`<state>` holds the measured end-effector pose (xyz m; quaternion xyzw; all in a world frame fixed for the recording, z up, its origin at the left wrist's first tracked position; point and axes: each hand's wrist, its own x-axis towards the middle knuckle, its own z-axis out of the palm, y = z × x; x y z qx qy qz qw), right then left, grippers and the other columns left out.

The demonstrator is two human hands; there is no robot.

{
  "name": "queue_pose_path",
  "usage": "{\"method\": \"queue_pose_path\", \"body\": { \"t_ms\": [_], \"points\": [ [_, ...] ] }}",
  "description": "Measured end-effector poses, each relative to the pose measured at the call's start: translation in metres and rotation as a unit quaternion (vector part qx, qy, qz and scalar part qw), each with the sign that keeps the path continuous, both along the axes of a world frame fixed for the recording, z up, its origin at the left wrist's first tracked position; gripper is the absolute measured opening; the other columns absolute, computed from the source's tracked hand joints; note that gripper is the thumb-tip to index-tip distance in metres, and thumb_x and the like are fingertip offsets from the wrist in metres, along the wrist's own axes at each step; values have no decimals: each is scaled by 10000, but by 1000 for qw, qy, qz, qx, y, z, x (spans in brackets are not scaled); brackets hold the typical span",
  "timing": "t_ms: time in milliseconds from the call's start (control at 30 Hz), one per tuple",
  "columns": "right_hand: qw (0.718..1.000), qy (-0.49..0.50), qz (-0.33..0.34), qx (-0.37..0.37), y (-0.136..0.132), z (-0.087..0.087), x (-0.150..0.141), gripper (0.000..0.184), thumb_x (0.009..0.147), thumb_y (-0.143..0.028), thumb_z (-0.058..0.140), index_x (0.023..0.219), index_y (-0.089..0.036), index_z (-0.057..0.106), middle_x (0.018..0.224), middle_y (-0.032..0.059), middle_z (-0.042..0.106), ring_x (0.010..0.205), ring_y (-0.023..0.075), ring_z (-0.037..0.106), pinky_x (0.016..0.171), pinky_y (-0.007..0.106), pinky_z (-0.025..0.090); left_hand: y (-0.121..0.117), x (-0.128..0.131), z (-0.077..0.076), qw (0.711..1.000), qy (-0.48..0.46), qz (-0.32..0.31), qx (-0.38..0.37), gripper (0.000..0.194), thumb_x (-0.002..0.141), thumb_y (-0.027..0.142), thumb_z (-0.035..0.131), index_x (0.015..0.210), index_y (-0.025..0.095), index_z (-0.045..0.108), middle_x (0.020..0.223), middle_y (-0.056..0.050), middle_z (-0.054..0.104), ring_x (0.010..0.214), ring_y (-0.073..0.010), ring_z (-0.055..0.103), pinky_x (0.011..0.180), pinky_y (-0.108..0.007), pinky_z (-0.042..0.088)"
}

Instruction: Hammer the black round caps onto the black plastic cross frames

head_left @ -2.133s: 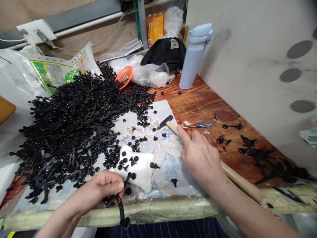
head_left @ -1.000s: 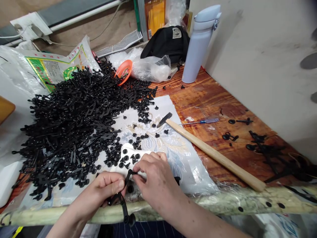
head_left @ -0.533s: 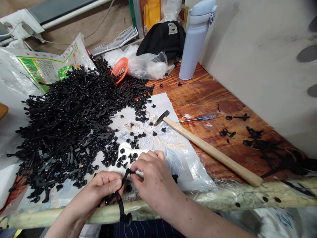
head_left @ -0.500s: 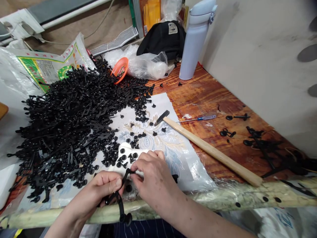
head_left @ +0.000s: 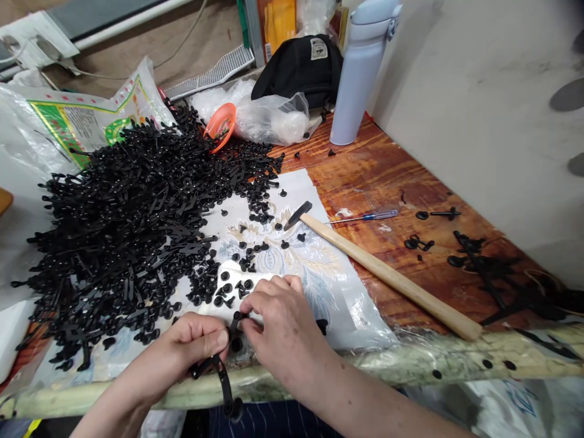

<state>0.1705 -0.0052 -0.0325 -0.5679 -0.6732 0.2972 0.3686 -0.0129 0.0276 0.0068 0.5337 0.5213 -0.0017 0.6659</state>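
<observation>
Between my hands, near the table's front edge, is a black jointed plastic part point(head_left: 224, 383) with a round end hanging down past the edge. My left hand point(head_left: 196, 344) pinches its middle between thumb and fingers. At its upper end, the fingertips of my right hand point(head_left: 278, 316) close on a small black piece, mostly hidden by the fingers. Just beyond my fingers, several small black round-headed plugs point(head_left: 224, 289) lie on a white pad point(head_left: 230, 267). Left of them rises a large heap of black plastic parts point(head_left: 132, 213).
A hammer point(head_left: 387, 274) lies on the patterned sheet point(head_left: 314, 261) and wooden table, beside a screwdriver point(head_left: 365, 217). Behind stand a pale blue bottle point(head_left: 362, 79), a black cap point(head_left: 298, 73) and an orange bowl point(head_left: 222, 126). More black parts point(head_left: 483, 261) lie at the right.
The black part's hanging end has swung slightly down and its upper end has turned a little. Both hands keep nearly the same place and grip.
</observation>
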Motion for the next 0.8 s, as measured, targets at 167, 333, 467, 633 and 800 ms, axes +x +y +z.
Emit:
{"method": "queue_pose_path", "body": {
  "t_ms": [167,333,467,633,800],
  "points": [
    [1000,-8,6,-7,0,0,-3,144,723,-58,669,703,-199,644,742,-22,600,795,164,506,808,339,295,4,4,5,999,35,-19,-10,410,809,507,570,584,164,546,492,71,339,454,-81,213,443,-247,136],
    [1000,-5,30,-6,-5,15,14,138,822,-116,628,884,-230,673,830,-1,625,840,189,538,817,357,346,6,8,8,997,57,-41,19,408,804,509,554,581,167,562,511,55,358,507,-109,262,490,-258,180],
    [983,-141,-104,56,3,23,62,240,906,-175,487,1110,-190,611,1031,89,610,973,274,522,836,426,374,5,9,9,995,75,-61,25,403,819,507,508,591,177,548,524,56,343,531,-123,274,517,-263,198],
    [906,-373,-192,-54,29,6,105,240,836,-209,600,1053,-108,604,1025,183,588,956,344,522,783,445,419,3,8,9,988,100,-95,66,391,827,490,454,620,174,553,564,44,360,561,-136,306,536,-262,223],
    [922,-341,-181,-14,30,8,107,160,858,-139,491,972,-121,602,946,161,611,890,305,574,744,409,470,0,9,8,987,102,-86,88,341,812,439,462,604,183,548,539,51,332,541,-137,294,516,-261,217]
  ]
}}
